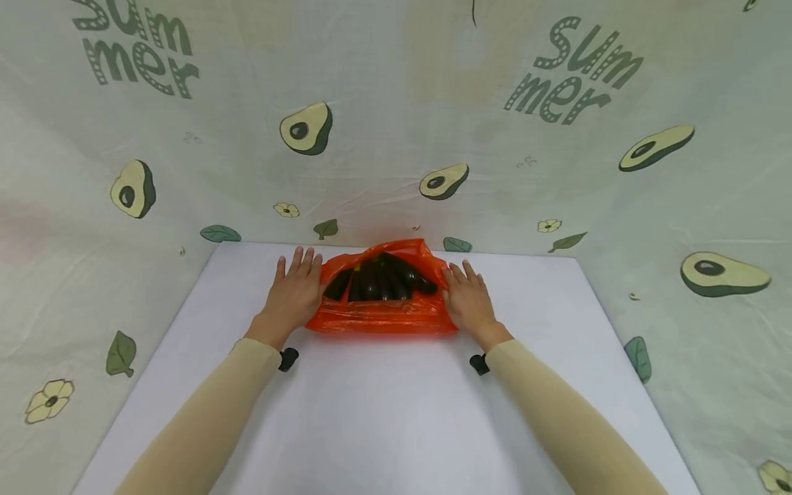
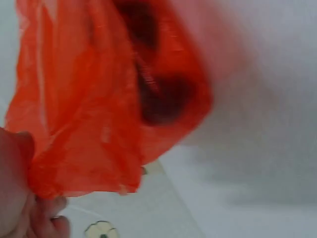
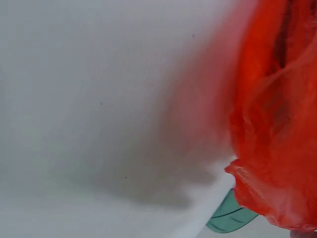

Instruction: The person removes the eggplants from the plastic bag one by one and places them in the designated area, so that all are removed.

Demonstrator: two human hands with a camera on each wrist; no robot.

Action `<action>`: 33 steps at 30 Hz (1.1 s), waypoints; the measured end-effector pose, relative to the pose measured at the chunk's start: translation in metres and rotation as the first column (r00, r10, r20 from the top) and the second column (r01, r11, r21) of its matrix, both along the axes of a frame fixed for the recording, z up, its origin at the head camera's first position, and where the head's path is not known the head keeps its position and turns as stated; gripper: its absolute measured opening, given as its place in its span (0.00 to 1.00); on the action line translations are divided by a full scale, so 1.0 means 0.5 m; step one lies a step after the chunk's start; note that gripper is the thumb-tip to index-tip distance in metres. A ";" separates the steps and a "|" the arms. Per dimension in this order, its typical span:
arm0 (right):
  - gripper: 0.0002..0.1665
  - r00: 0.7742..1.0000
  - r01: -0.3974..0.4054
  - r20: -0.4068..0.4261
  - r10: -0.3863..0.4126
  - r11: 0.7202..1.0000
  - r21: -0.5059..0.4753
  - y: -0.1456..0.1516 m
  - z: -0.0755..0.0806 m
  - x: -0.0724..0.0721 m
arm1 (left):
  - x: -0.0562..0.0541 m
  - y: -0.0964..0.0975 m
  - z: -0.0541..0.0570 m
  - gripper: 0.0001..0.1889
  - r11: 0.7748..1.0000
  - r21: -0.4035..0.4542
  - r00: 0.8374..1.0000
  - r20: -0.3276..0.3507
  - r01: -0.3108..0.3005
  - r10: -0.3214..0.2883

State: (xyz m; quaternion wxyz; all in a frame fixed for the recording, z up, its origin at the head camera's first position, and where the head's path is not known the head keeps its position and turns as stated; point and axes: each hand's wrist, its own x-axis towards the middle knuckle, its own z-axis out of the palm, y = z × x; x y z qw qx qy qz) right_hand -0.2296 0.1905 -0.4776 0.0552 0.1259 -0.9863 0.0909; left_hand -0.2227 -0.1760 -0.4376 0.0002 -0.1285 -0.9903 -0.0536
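An orange-red plastic bag point(image 1: 383, 320) lies on its side at the back of the white table, its mouth spread upward. Several dark, glossy eggplants point(image 1: 369, 280) show inside it, side by side. My left hand point(image 1: 298, 292) is at the bag's left end and holds its edge between thumb and fingers; fingertips point(image 2: 59, 225) show below the plastic in the left wrist view. At the right end, my right hand point(image 1: 470, 302) grips the bag's rim, thumb side toward the eggplants. In the right wrist view the bag point(image 3: 282, 168) hides most of that hand.
The white table point(image 1: 371, 412) stretches toward me and to both sides of the bag. A pale cloth point(image 1: 371, 172) printed with avocados and leaves hangs behind the table and along both sides. Small black wrist pieces point(image 1: 289, 359) stick out by each sleeve.
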 end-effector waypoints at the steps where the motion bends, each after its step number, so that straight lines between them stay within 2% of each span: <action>1: 0.31 1.000 -0.007 0.005 0.007 1.000 -0.010 -0.004 0.003 0.008 | 0.012 -0.004 0.005 0.35 1.000 0.014 1.000 0.015 -0.002 0.002; 4: 0.30 0.999 -0.030 0.017 0.030 0.999 -0.040 -0.012 0.013 0.032 | 0.047 -0.017 0.015 0.35 0.998 0.054 0.999 0.051 -0.017 0.014; 7: 0.30 0.998 -0.055 0.035 0.058 0.995 -0.085 -0.014 0.024 0.056 | 0.080 -0.025 0.022 0.34 0.996 0.087 0.998 0.059 -0.025 0.020; 10: 0.30 0.997 -0.064 0.043 0.070 0.991 -0.114 -0.012 0.032 0.073 | 0.098 -0.028 0.022 0.34 0.996 0.085 0.999 0.048 -0.022 0.018; 15: 0.30 0.998 -0.058 0.030 0.061 0.992 -0.112 -0.009 0.035 0.078 | 0.095 -0.024 0.020 0.35 0.998 0.063 0.999 0.034 -0.021 0.019; 23: 0.31 0.999 -0.040 0.012 0.040 0.999 -0.033 0.000 0.017 0.081 | 0.083 -0.028 -0.001 0.35 1.000 0.023 0.999 0.034 -0.014 0.014; 33: 0.32 0.999 -0.017 0.033 0.018 0.999 -0.030 0.007 0.004 0.095 | 0.093 -0.032 -0.007 0.38 0.999 0.046 0.999 0.025 0.020 -0.021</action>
